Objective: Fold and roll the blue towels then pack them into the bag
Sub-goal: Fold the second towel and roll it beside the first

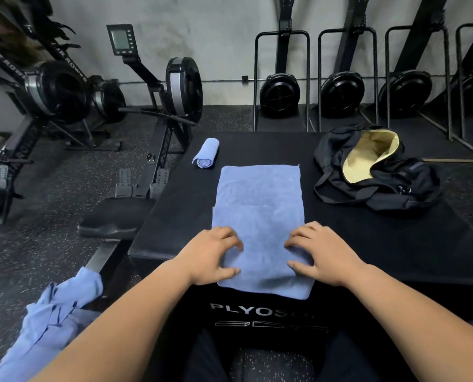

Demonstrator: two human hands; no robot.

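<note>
A folded blue towel (258, 213) lies lengthwise on the black plyo box (381, 244), its near end hanging slightly over the front edge. My left hand (211, 256) and my right hand (319, 253) rest on its near end, one at each side, fingers bent and pressing into the cloth. A rolled blue towel (206, 153) lies at the box's far left corner. The black bag (378, 172) sits open at the far right of the box, its yellow lining showing.
A heap of loose blue towels (50, 321) lies at the lower left beside the box. Rowing machines (158, 100) stand on the speckled floor to the left, and several more stand upright along the back wall (340, 92).
</note>
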